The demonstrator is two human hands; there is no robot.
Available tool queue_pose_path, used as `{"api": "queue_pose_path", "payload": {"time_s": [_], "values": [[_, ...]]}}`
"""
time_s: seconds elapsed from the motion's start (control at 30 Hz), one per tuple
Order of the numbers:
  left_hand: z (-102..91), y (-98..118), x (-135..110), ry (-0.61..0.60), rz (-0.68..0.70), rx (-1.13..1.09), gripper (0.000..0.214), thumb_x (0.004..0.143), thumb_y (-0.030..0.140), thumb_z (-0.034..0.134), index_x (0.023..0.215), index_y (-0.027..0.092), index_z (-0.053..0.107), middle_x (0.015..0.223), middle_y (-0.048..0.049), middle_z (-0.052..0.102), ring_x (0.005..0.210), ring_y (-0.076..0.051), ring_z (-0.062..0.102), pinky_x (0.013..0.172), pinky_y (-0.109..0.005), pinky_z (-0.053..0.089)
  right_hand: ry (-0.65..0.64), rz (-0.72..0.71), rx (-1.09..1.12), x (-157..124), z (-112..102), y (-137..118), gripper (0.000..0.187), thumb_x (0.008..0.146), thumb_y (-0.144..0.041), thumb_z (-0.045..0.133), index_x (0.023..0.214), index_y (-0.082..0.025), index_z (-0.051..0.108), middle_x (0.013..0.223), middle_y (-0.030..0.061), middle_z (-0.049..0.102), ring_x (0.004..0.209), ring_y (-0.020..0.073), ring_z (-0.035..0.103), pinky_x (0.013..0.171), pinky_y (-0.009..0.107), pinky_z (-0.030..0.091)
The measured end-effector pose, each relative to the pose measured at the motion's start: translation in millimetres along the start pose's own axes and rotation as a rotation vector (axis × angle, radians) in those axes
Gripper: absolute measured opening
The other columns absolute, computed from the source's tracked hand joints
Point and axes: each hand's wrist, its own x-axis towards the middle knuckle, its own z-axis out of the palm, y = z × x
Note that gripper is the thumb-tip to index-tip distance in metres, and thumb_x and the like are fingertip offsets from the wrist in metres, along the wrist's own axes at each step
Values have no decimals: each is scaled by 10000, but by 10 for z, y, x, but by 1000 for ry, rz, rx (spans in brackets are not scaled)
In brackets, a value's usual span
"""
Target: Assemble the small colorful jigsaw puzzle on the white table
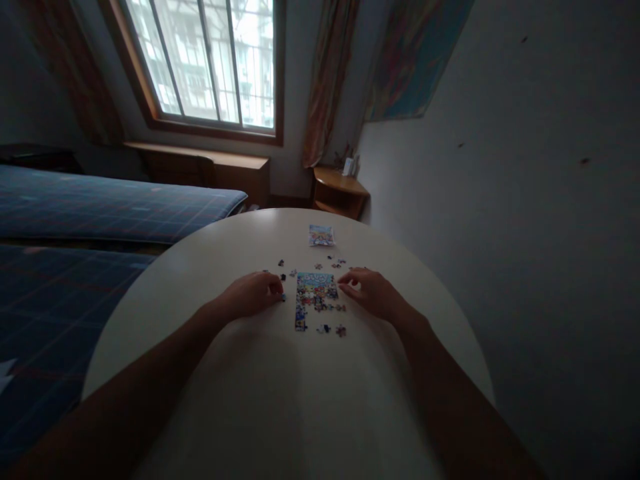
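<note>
A small colourful jigsaw puzzle (315,295), partly put together, lies in the middle of a round white table (280,400). My left hand (253,294) rests on the table just left of it, fingers curled, fingertips at a loose piece by the puzzle's left edge. My right hand (369,291) lies to the right of the puzzle, fingers bent and pinched near its upper right corner; whether they hold a piece is hidden. Several loose pieces (332,329) lie below and above the puzzle. A small picture card (321,235) sits farther back.
A bed with a blue checked cover (100,207) stands to the left. A grey wall (525,200) runs close along the table's right side. Behind are a window (210,60), curtains, a wooden desk (220,167) and a corner shelf (340,190).
</note>
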Motion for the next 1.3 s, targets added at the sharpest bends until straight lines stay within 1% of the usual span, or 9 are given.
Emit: {"api": "queue_pose_path", "payload": {"time_s": [0.13, 0.3, 0.43, 0.53, 0.67, 0.87, 1.0, 1.1, 1.3], "values": [[-11, -137, 44, 82, -85, 47, 203, 875, 332, 573, 968, 223, 718, 966, -49, 718, 863, -208, 664, 731, -293, 476, 36, 174, -88, -6, -41, 227, 169, 912, -258, 604, 991, -212, 746, 1062, 66, 737, 883, 187, 668, 804, 302, 476], [-13, -279, 60, 157, -188, 106, 246, 893, 339, 545, 1037, 226, 710, 1109, -61, 692, 955, -229, 659, 783, -314, 493, 90, 338, -134, -38, -30, 514, 215, 886, -266, 599, 1013, -190, 755, 1023, 101, 746, 870, 224, 675, 801, 333, 480], [-26, -305, 28, 188, -252, 153, 293, 906, 351, 493, 1053, 231, 717, 1141, -71, 684, 983, -253, 661, 805, -341, 508, 134, 443, -141, -90, -12, 669, 235, 877, -293, 587, 1011, -208, 761, 1013, 100, 752, 856, 230, 686, 763, 330, 492], [-10, -278, 11, 197, -249, 180, 321, 915, 356, 460, 1063, 238, 720, 1159, -65, 682, 1009, -251, 658, 822, -342, 518, 166, 491, -153, -113, 14, 766, 267, 879, -294, 565, 1034, -195, 759, 1071, 130, 736, 906, 252, 685, 785, 347, 499], [80, -233, 19, 229, -208, 213, 363, 921, 355, 446, 1154, 220, 690, 1262, -72, 649, 1129, -272, 611, 901, -376, 518, 190, 476, -173, -103, 93, 876, 338, 899, -295, 531, 1146, -174, 725, 1208, 156, 683, 1107, 285, 625, 936, 390, 469], [302, -280, 110, 264, -144, 238, 488, 953, 343, 396, 1320, 86, 590, 1420, -173, 544, 1324, -313, 484, 1108, -450, 390, 160, 374, -157, -29, 249, 859, 376, 964, -337, 469, 1246, -194, 672, 1342, 118, 623, 1248, 266, 539, 1071, 420, 387], [389, -327, 181, 275, -91, 221, 483, 963, 314, 379, 1376, 130, 551, 1485, -139, 489, 1391, -282, 419, 1164, -443, 323, 153, 323, -131, 69, 305, 766, 344, 982, -316, 446, 1206, -217, 687, 1304, 77, 651, 1220, 217, 561, 1072, 353, 385], [387, -337, 218, 288, -71, 199, 463, 960, 339, 403, 1369, 191, 562, 1473, -94, 509, 1375, -261, 444, 1159, -423, 334, 158, 331, -118, 199, 316, 723, 351, 979, -312, 455, 1218, -183, 678, 1281, 100, 659, 1193, 219, 576, 1053, 343, 398], [328, -326, 260, 313, -102, 167, 520, 940, 397, 436, 1377, 133, 537, 1446, -123, 533, 1346, -287, 467, 1126, -436, 374, 77, 319, -80, 560, 270, 678, 310, 927, -325, 572, 1167, -190, 713, 1157, 106, 706, 1056, 213, 638, 944, 312, 462]]}}
